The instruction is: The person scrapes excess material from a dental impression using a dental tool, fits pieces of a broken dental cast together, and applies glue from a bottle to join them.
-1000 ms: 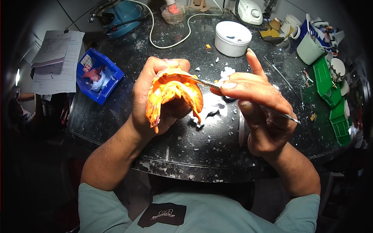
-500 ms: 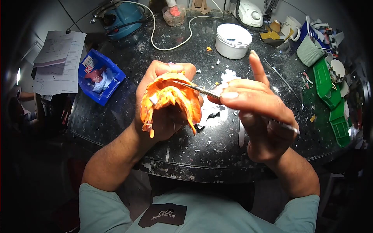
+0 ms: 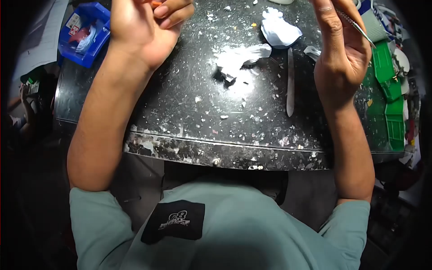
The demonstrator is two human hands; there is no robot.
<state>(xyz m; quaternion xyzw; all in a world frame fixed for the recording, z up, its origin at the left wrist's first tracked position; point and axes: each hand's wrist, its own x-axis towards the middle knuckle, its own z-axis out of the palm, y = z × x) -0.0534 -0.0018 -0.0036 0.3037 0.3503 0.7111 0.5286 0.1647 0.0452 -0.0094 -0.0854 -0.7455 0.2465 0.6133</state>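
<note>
At the top edge, my left hand is closed around the orange dental impression; only a sliver of it shows, the rest lying beyond the frame. My right hand, raised at the upper right, grips a thin metal dental instrument with a knurled handle. Its working tip is out of view. Between my hands on the bench lie a rounded white plaster piece and a crumpled white piece. A flat metal spatula rests just left of my right wrist.
White crumbs dot the black bench, whose worn front edge is near my body. A blue bin with scraps stands left, beside hanging papers. Green trays line the right side. Another person's arm shows at far left.
The view has tipped down toward my lap. My hands have moved apart; the instrument's tip no longer touches the orange impression, which has nearly left the frame.
</note>
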